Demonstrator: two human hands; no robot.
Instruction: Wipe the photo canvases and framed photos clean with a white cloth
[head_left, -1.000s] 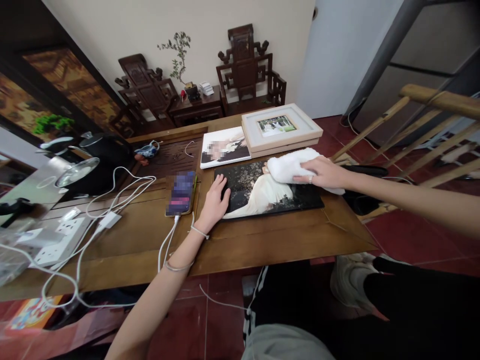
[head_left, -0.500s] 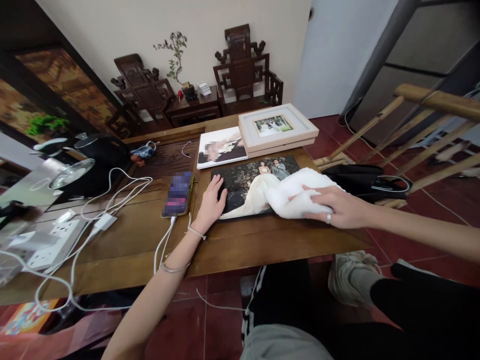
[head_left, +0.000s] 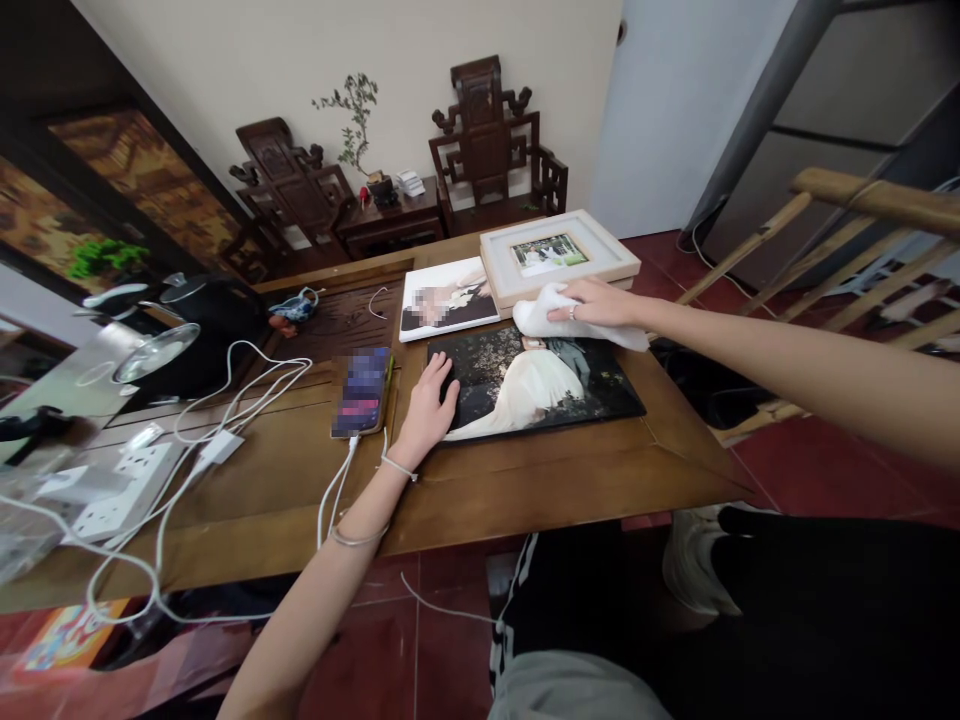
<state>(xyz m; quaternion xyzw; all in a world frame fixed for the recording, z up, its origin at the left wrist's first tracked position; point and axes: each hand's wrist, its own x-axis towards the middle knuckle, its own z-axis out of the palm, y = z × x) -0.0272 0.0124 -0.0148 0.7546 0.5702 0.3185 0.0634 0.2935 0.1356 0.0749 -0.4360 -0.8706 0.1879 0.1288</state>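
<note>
A dark wedding photo panel point(head_left: 536, 385) lies flat on the wooden table point(head_left: 570, 480). My left hand point(head_left: 431, 405) rests on its left edge, fingers stretched out and holding nothing. My right hand point(head_left: 596, 303) grips a white cloth point(head_left: 544, 312) at the panel's far edge, covering the upper part of the pictured couple. Just behind the cloth are pale framed pictures point(head_left: 499, 250), stacked, with a small outdoor photo in the top one. Left of that stack lies a white-edged photo panel point(head_left: 450, 300).
A phone point(head_left: 362, 392) on a white charging cable lies left of my left hand. Further left are a power strip point(head_left: 124, 490), loose cables and a black kettle point(head_left: 206, 310). A bamboo chair point(head_left: 862, 210) stands at the right; carved chairs point(head_left: 480, 130) line the wall.
My right hand has moved the cloth away from me and slightly left, from the panel's near right part to its far edge. The left hand stays in place on the panel.
</note>
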